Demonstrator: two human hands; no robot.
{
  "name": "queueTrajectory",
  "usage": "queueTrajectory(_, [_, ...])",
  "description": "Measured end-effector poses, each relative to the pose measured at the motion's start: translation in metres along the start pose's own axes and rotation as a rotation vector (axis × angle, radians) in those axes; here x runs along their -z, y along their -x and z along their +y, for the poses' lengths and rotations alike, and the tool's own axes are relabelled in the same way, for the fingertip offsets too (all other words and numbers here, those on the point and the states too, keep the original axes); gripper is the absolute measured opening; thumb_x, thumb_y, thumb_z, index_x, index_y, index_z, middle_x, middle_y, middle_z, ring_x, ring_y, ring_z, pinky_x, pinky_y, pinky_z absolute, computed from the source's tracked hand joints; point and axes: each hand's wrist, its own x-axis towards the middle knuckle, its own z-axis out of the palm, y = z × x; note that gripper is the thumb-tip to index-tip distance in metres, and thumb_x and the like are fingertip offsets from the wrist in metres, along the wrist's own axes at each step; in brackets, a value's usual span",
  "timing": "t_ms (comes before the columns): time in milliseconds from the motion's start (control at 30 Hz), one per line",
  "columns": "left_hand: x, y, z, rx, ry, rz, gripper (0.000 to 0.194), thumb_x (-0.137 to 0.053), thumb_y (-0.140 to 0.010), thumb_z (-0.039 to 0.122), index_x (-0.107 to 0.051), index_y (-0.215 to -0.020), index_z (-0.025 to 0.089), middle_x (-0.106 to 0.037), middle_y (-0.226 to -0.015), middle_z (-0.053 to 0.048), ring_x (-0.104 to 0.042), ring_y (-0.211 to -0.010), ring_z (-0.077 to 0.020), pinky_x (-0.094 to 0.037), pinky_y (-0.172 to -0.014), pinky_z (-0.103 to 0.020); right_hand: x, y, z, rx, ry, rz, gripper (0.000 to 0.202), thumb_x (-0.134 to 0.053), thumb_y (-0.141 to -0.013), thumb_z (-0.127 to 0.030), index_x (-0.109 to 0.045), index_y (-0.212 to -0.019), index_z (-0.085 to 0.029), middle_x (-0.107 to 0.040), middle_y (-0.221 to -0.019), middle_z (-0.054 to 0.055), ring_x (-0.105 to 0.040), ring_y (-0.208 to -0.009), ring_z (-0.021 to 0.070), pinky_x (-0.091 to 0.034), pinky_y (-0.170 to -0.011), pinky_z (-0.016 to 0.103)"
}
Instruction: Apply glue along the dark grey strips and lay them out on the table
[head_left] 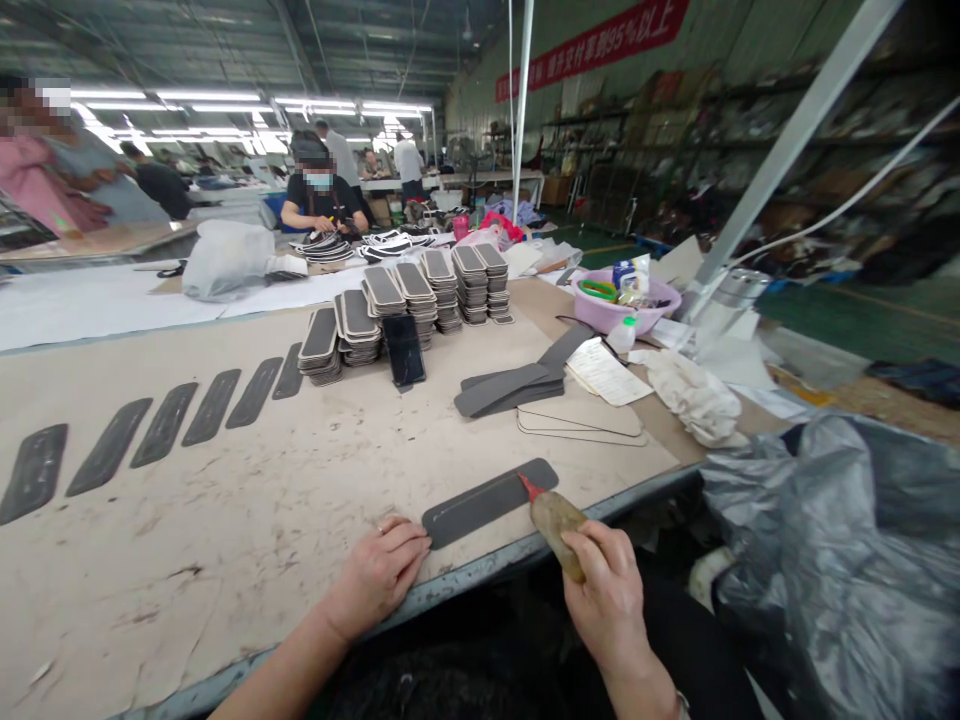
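A dark grey rounded strip [480,508] lies near the table's front edge, with a thin shiny line along part of it. My left hand [384,568] rests at the strip's left end, its bent fingers close together on the end of the piece. My right hand [606,590] is wrapped round a yellowish bottle [556,525] with a red nozzle, whose tip touches the strip near its right end. To the left, several similar strips [211,407] lie in a slanting row with shiny smears on them.
Stacks of rounded pieces [358,318] and a dark phone [403,350] stand mid-table. Loose grey strips [511,388], papers [607,370], a cloth [694,395] and a purple basket [611,315] are at right. A masked person [322,195] works across the table.
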Motion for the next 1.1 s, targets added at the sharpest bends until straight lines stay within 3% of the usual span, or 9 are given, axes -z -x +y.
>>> queueTrajectory(267, [0.001, -0.001, 0.0, -0.013, 0.003, -0.001, 0.022, -0.05, -0.092, 0.014, -0.069, -0.102, 0.016, -0.07, -0.098, -0.007, -0.061, -0.093, -0.0186, -0.053, -0.087, -0.036, 0.002, -0.006, 0.014, -0.03, 0.153, 0.102, 0.022, -0.053, -0.085, -0.004, -0.059, -0.1, -0.019, -0.054, -0.1, 0.01, -0.05, -0.091, 0.0243, -0.048, -0.077, 0.042])
queueTrajectory(433, [0.004, -0.003, 0.004, -0.007, 0.018, 0.006, 0.022, -0.049, -0.092, 0.014, -0.069, -0.1, 0.016, -0.07, -0.095, -0.008, -0.061, -0.091, -0.0189, -0.054, -0.085, -0.036, 0.0, -0.001, 0.0, -0.036, -0.052, 0.152, 0.021, -0.063, -0.085, -0.009, -0.06, -0.102, -0.019, -0.053, -0.103, 0.01, -0.055, -0.09, 0.0224, -0.049, -0.078, 0.04])
queueTrajectory(700, [0.006, -0.003, 0.005, 0.018, 0.056, -0.033, 0.024, -0.046, -0.092, 0.013, -0.069, -0.099, 0.016, -0.069, -0.094, -0.009, -0.062, -0.088, -0.0183, -0.054, -0.082, -0.036, -0.021, 0.004, -0.049, 0.091, -0.353, -0.117, 0.026, -0.053, -0.085, 0.0, -0.059, -0.1, -0.02, -0.051, -0.099, 0.008, -0.053, -0.089, 0.0199, -0.05, -0.074, 0.035])
queueTrajectory(900, [0.006, -0.004, 0.005, -0.002, 0.073, -0.036, 0.025, -0.044, -0.093, 0.014, -0.067, -0.102, 0.014, -0.069, -0.093, -0.01, -0.062, -0.086, -0.0183, -0.053, -0.081, -0.037, -0.024, 0.003, -0.056, 0.117, -0.355, -0.2, 0.032, -0.047, -0.083, 0.005, -0.058, -0.102, -0.019, -0.05, -0.1, 0.008, -0.051, -0.089, 0.0197, -0.049, -0.073, 0.035])
queueTrajectory(1100, [0.006, -0.004, 0.005, 0.011, 0.054, -0.056, 0.025, -0.044, -0.094, 0.016, -0.067, -0.103, 0.015, -0.069, -0.092, -0.01, -0.062, -0.087, -0.0191, -0.053, -0.083, -0.038, -0.014, 0.008, -0.058, 0.145, -0.363, -0.221, 0.03, -0.048, -0.084, 0.003, -0.058, -0.101, -0.019, -0.049, -0.097, 0.008, -0.049, -0.085, 0.0188, -0.049, -0.068, 0.033])
